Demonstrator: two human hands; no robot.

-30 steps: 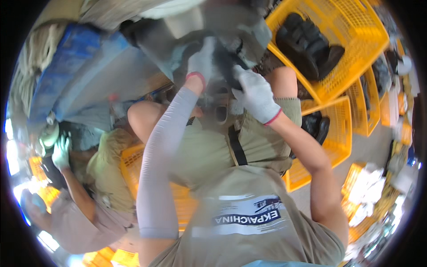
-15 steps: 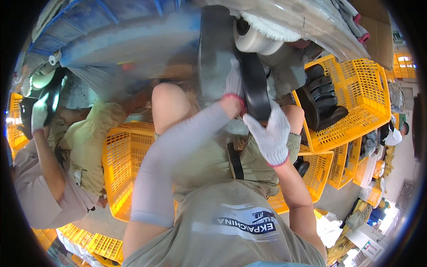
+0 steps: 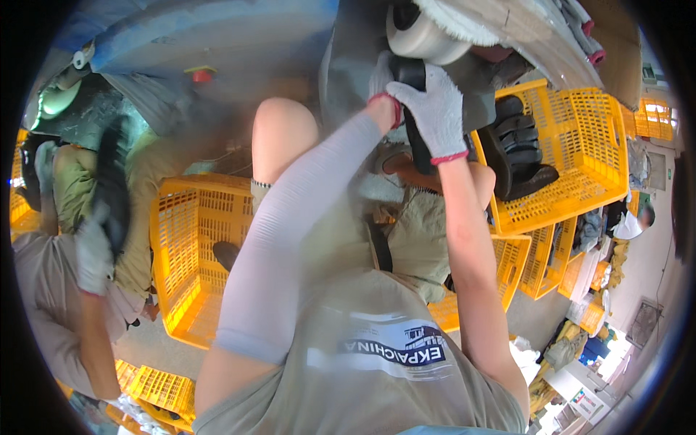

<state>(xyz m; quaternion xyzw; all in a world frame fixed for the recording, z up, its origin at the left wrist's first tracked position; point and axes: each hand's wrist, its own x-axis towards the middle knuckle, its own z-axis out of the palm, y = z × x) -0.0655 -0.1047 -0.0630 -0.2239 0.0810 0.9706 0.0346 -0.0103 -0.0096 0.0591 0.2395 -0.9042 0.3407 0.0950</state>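
In both gloved hands I hold a black shoe (image 3: 419, 141), tilted lengthwise under a white roller (image 3: 420, 40) with a fluffy white buffing wheel (image 3: 464, 22) beside it. My left hand (image 3: 380, 81), in a white knit glove with a red cuff, grips the shoe's left side; its fingers are partly hidden. My right hand (image 3: 438, 109) closes over the shoe from the right, thumb reaching across it toward my left wrist. Whether the shoe touches the roller cannot be made out.
A yellow crate (image 3: 587, 174) at right holds several black shoes (image 3: 518, 145). Another yellow crate (image 3: 185, 268) stands left of my leg, a dark shoe (image 3: 225, 254) in it. Farther left, a co-worker's gloved hand (image 3: 93, 254) moves a blurred black shoe. Clear plastic sheeting (image 3: 536, 43) hangs above right.
Both my hands have moved up toward the roller with the shoe. My right hand has shifted from the shoe's near end to higher along it. The co-worker's hand has come down and nearer.
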